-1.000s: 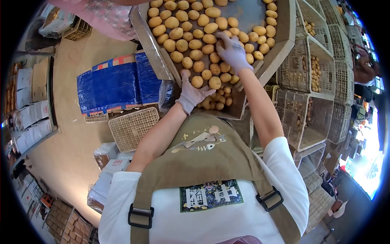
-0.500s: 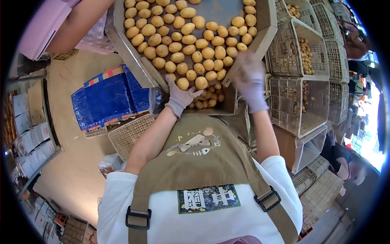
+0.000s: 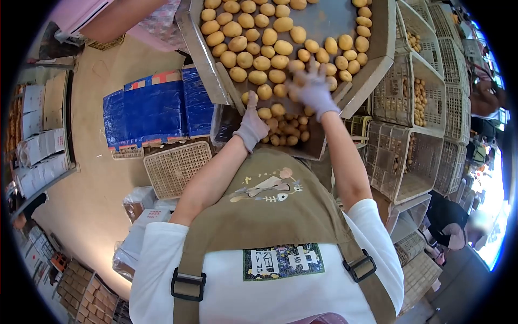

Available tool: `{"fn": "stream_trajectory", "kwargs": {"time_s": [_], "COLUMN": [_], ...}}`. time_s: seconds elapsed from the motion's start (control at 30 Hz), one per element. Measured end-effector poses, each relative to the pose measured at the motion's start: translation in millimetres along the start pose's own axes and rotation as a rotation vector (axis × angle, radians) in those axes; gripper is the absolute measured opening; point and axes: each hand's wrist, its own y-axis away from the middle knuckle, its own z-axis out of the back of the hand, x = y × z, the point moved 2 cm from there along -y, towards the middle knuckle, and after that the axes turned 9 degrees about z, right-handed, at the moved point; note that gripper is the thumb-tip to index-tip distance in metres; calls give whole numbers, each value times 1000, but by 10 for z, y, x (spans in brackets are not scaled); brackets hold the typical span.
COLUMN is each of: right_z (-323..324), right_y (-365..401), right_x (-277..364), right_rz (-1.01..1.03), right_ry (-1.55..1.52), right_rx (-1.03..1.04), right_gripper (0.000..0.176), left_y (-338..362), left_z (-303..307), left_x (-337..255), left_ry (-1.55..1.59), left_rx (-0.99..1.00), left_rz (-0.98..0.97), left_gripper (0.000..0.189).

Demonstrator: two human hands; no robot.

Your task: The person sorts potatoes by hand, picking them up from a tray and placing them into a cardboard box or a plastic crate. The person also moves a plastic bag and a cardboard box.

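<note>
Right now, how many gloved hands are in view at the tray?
2: your left hand at the near left corner of the tray, your right hand, blurred, over the round produce. A co-worker's arm shows upper left, its hand out of view.

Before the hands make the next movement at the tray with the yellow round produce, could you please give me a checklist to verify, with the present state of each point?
1. Both hands gloved: ok.
2. Left hand beside the tray's lower opening, not across its middle: ok.
3. Right hand free of produce: cannot tell; fingers are spread, but blurred.
4. Box below the opening: ok, it already contains produce.
5. Enough room in the box: cannot tell; its depth is not visible.
6. Other person's arm away from both hands: ok, it is beyond the tray's left side.
</note>
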Motion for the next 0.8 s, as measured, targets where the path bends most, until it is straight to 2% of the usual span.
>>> {"fn": "stream_trajectory", "kwargs": {"time_s": [0.07, 0.1, 0.13, 0.2, 0.27, 0.3, 0.33, 0.4, 0.47, 0.57, 0.67, 0.73, 0.8], "right_z": [-123, -53, -22, -29, 62, 58, 179, 94, -56, -8, -27, -90, 217], "right_y": [182, 249, 297, 325, 64, -61, -183, -438, -537, -713, -618, -431, -105], "right_x": [92, 11, -55, -55, 75, 163, 355, 664, 853, 833, 729, 550, 336], "right_rz": [83, 108, 167, 222, 120, 295, 378, 290, 249, 174, 225, 401, 515], "right_ry": [34, 42, 3, 129, -60, -81, -81, 20, 205, 123, 66, -71, -196], "right_rx": [53, 144, 153, 49, -64, -349, -396, -25, 89, 243, 121, -246, -430], "right_gripper": [59, 63, 58, 44, 27, 16, 14, 35, 38, 38, 35, 28, 42], "left_y": [345, 426, 395, 326, 231, 231, 228, 223, 153, 184, 236, 242, 182], "left_z": [-406, -510, -492, -446, -408, -396, -405, -418, -364, -353, -402, -398, -361], "left_x": [-243, -286, -266, -225, -184, -170, -172, -161, -154, -148, -193, -188, -186], "left_ry": [243, 368, 391, 428, 408, 421, 433, 513, 625, 547, 527, 538, 562], "left_rx": [-1, 0, -31, -96, -60, -17, 26, 12, 72, 82, 83, 101, 137], "left_rz": [134, 203, 208, 223, 219, 218, 217, 234, 271, 228, 215, 213, 221], "left_gripper": [85, 89, 89, 87, 85, 85, 84, 87, 89, 92, 91, 91, 90]}}
